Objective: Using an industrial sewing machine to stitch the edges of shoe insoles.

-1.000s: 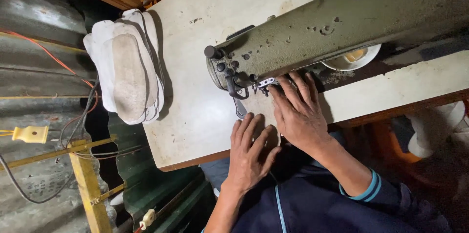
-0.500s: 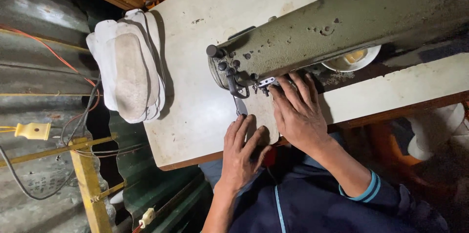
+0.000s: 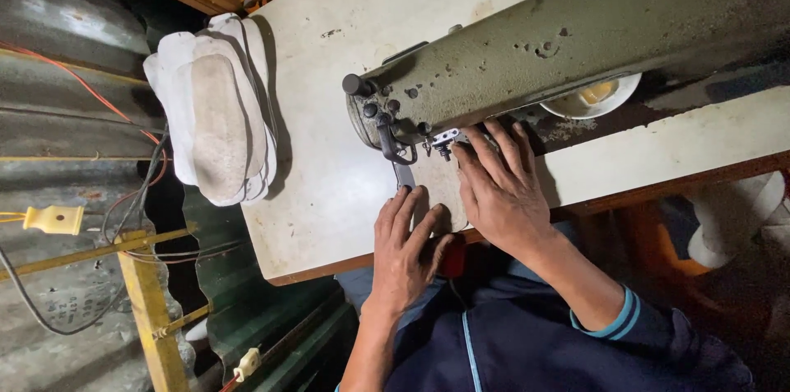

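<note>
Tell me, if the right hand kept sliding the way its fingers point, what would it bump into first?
Probably the sewing machine's needle assembly: the right hand points at it, fingertips almost there, though depth is unclear.

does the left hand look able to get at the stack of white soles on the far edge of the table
Probably yes: the left hand rests by the machine's needle, and bare table lies between it and the stack of white soles, nothing blocking.

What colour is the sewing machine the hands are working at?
A dull olive green, worn and chipped, on the sewing machine; the head view shows it.
</note>
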